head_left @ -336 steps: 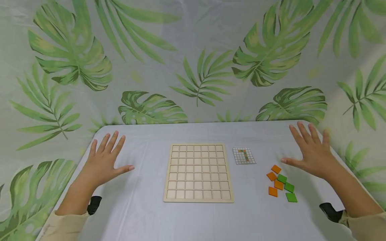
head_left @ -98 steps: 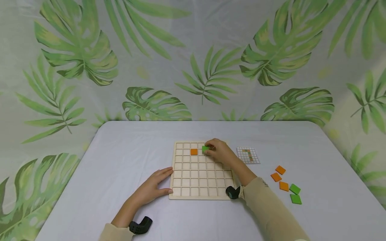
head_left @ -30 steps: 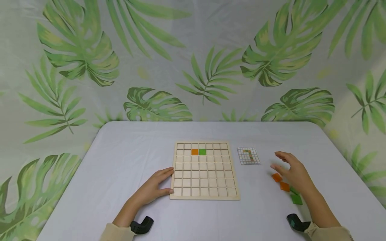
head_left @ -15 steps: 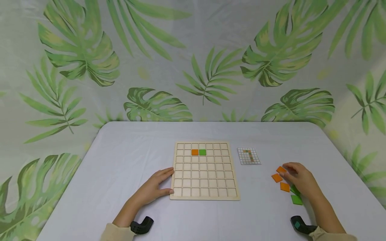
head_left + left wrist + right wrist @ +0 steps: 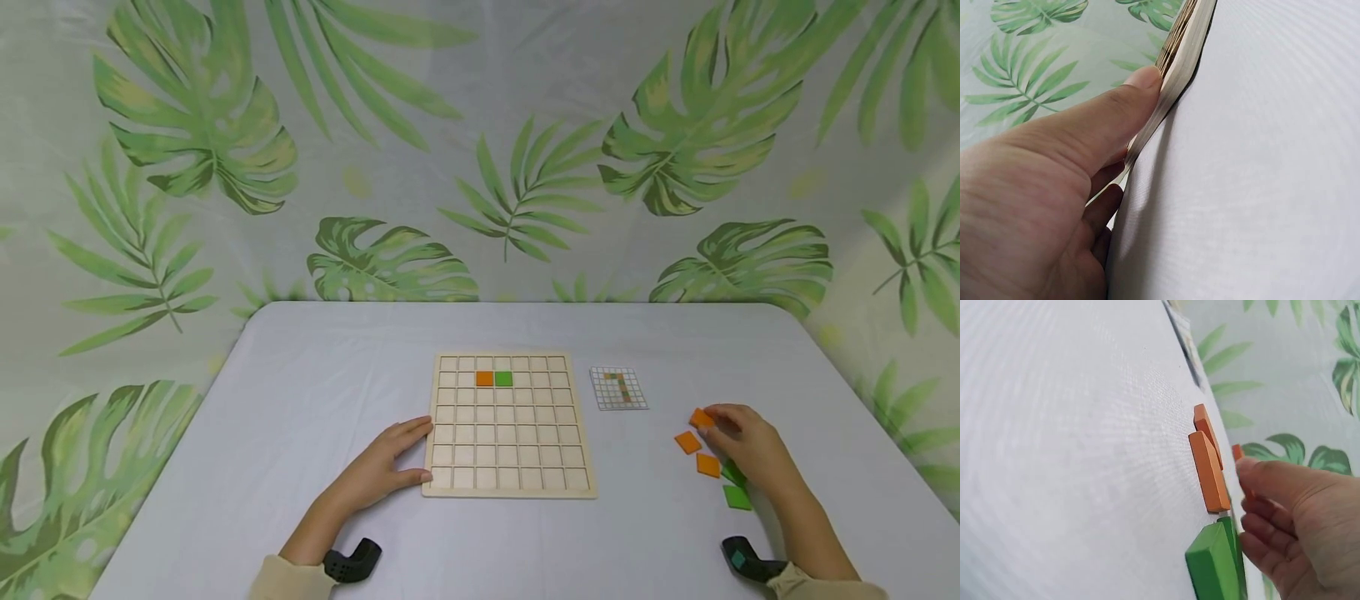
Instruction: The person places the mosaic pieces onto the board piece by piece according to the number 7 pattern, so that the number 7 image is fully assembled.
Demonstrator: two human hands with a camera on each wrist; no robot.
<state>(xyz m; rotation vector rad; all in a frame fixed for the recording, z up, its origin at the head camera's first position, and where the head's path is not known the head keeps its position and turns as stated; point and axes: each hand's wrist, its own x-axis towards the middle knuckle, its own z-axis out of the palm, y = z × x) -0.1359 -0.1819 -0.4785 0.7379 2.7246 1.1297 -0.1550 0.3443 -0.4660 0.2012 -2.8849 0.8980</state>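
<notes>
My right hand [image 5: 753, 446] pinches an orange square tile [image 5: 700, 417] between thumb and fingers, over the right side of the table. In the right wrist view the tile's edge [image 5: 1237, 452] shows at the thumb tip. Two loose orange tiles [image 5: 708, 465] and two green tiles [image 5: 738, 497] lie beside and below that hand, one green partly hidden. My left hand [image 5: 382, 467] rests against the left edge of a wooden grid board [image 5: 519, 456], its thumb [image 5: 1141, 81] touching the rim. An orange tile [image 5: 484, 379] and a green tile [image 5: 503, 379] sit side by side in the board's second row.
A small pattern card [image 5: 618, 388], printed with an orange and green figure on a grid, lies right of the board. The white-covered table [image 5: 337, 358] ends at a leaf-print cloth [image 5: 540, 167] behind.
From raised and spread, my hands came down; the orange and green tiles were set on the board. In the last second, my right hand lowered to another orange tile and took hold of it.
</notes>
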